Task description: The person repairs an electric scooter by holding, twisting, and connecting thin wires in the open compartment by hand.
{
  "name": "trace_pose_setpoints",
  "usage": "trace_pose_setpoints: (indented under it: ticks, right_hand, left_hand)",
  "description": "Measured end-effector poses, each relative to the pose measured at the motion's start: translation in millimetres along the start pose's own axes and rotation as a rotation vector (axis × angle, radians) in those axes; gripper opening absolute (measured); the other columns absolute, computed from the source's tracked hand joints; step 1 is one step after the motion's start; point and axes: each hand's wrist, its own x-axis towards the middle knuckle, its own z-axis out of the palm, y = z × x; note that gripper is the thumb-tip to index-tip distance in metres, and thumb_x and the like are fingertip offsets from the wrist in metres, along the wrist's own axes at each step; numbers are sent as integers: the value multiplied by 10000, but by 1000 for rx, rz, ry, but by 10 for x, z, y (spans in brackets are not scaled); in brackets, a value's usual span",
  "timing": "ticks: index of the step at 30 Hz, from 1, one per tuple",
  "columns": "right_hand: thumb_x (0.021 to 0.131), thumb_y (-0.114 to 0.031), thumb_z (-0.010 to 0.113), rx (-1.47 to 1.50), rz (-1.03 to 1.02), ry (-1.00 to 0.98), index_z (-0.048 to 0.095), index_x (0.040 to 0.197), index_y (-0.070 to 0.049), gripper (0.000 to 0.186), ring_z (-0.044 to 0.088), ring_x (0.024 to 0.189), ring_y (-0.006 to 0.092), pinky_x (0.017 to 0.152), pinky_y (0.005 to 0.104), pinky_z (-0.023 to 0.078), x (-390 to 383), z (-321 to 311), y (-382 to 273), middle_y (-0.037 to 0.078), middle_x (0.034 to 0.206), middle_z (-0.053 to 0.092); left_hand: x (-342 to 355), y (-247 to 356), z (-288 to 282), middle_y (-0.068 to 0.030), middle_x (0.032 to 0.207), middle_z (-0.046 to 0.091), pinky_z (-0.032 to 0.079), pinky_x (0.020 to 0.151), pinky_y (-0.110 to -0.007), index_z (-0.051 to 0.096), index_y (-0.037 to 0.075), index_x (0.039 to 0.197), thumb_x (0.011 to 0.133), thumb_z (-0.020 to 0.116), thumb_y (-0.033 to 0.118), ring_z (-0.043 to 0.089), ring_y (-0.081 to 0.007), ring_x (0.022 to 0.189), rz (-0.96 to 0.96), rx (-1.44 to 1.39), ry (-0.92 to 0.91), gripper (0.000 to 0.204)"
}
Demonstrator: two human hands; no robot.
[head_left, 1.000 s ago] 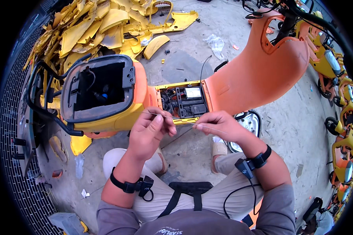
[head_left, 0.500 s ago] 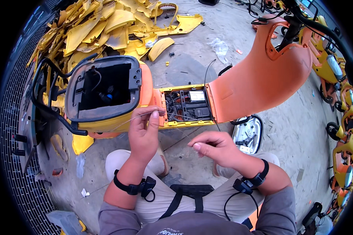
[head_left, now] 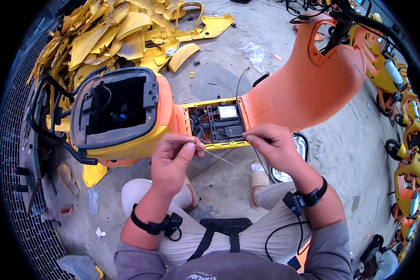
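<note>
Scooter, orange and yellow, its floorboard compartment evidently already uncovered, electrical parts not yet removed; grey shirt, bearing pale chest lettering; left hand, pinching a thin wire just before the compartment, right end loose; right hand, fingertips together at a dark cable, though whether gripping it cannot be told

Left hand pinching a thin wire; right hand at a black cable, near the open compartment of an orange-and-yellow scooter; yellow panels heaped at upper left.
</note>
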Motion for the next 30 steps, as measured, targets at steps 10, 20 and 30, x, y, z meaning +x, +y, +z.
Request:
trace_pose_setpoints:
  ticks: [10, 20, 30]
  right_hand:
    - [835, -84, 655, -90, -313, -350, 673, 996, -58, 164, 627, 634, 284, 552, 362, 504, -429, 623, -173, 86, 703, 610]
    - [835, -26, 665, -205, -257, 124, 676, 968, -22, 134, 614, 574, 210, 527, 307, 477, -257, 37, -605, 107, 685, 618]
    - [913, -95, 638, 96, 173, 77, 677, 954, 18, 127, 514, 628, 54, 570, 234, 418, -71, -154, -288, 6, 697, 619]
  left_hand:
    - [21, -155, -14, -119, 972, 661, 505, 732, -257, 558, 16, 1058, 974, 548, 68, 615, -132, 814, 1, 27, 287, 100]
    - [-62, -47, 41, -101, 988, 642, 522, 801, -263, 530, 3, 1083, 970, 529, 17, 615, -125, 861, 194, 329, 253, 114]
    - [-51, -84, 153, -103, 992, 629, 512, 819, -260, 525, 2, 1096, 968, 525, 9, 609, -124, 877, 140, 267, 136, 128]
